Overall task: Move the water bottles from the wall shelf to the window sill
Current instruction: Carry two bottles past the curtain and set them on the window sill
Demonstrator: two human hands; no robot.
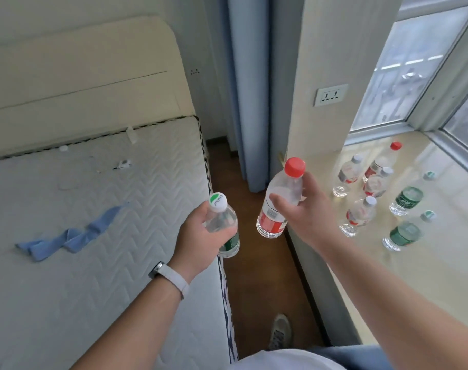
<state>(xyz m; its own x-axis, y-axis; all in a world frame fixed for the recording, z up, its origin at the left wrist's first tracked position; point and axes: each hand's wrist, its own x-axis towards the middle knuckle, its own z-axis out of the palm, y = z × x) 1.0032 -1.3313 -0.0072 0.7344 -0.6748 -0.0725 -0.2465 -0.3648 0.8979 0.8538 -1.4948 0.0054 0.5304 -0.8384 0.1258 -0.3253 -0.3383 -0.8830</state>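
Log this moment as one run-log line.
left hand: holds green bottle | right hand: holds red bottle | sill: bottles already standing

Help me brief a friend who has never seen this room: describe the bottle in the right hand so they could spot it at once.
Start at the window sill on the right, where bottles stand. Just off its near edge, above the brown floor, the right hand holds a clear bottle. It has a red cap and a red-and-white label, unlike the green-labelled, white-capped bottle in the left hand.

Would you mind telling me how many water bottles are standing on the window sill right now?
6, clustered together: red-capped bottle farthest, three white-capped, two green-labelled nearest the window.
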